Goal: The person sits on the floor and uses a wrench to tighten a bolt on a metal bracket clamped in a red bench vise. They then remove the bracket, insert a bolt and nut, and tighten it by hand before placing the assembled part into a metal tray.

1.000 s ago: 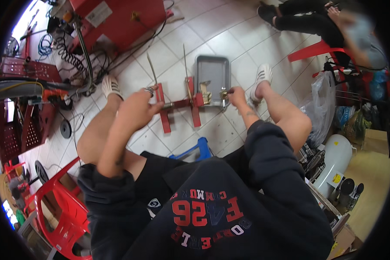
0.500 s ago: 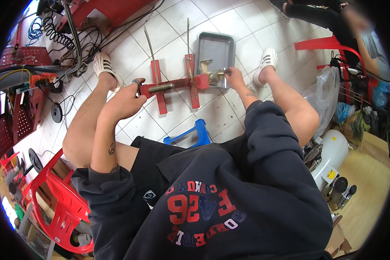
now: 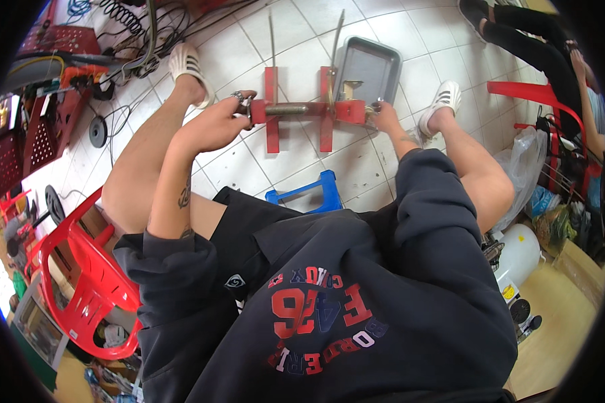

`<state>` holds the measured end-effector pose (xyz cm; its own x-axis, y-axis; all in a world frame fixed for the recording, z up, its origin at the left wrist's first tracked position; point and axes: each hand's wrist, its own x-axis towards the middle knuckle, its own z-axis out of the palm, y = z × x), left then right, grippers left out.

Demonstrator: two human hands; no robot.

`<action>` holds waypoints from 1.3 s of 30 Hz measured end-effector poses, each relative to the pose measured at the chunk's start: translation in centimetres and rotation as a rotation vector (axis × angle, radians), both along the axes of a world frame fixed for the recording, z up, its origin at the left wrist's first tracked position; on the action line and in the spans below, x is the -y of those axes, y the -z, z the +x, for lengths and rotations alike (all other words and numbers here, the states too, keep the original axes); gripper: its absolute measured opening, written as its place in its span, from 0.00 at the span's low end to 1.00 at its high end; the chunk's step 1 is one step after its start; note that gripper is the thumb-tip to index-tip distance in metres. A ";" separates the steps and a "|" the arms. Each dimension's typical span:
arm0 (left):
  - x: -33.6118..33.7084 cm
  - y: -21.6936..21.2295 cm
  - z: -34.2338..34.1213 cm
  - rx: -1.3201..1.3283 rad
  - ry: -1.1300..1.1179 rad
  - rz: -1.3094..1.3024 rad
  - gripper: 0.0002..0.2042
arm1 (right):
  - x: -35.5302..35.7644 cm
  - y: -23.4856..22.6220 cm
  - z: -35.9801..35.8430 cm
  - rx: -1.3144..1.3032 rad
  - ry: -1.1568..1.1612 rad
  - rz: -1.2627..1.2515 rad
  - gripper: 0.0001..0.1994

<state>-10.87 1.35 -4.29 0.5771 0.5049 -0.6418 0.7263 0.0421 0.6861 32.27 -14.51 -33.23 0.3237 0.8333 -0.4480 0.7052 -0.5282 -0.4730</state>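
Note:
A red metal stand (image 3: 271, 138) with two crossbars rests on the tiled floor between my feet. A thick threaded rod (image 3: 287, 109) lies along its middle beam, and two thin metal rods rise from the crossbars. My left hand (image 3: 215, 125) is closed at the stand's left end, around a dark metal piece mostly hidden by the fingers. At the right end, my right hand (image 3: 386, 118) pinches a small brass-coloured metal part (image 3: 370, 115) against the red end block (image 3: 349, 111). Behind that hand sits a grey metal tray (image 3: 396, 66) with a yellowish part (image 3: 349, 87) near its front.
A blue plastic stool (image 3: 329, 191) stands just in front of me. Red chairs (image 3: 81, 295) are at the left and far right, where another person (image 3: 517, 47) sits. Cables and hoses (image 3: 168, 50) lie at the back left. A white tank (image 3: 519, 252) is by my right leg.
My right hand has brought the brass-coloured part from the tray's front edge to the stand's right end. The view has shifted, so the stand appears farther right and higher.

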 end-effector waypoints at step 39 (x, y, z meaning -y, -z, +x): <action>0.7 4.4 1.7 -0.120 -0.513 -0.200 0.30 | -8.5 -28.6 -21.9 0.008 -0.648 0.248 0.15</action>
<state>-9.14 0.61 -8.71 0.2067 0.5638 -0.7997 0.6506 0.5313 0.5427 10.41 -6.04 -4.59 -0.2713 0.9373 -0.2187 0.8459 0.1238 -0.5189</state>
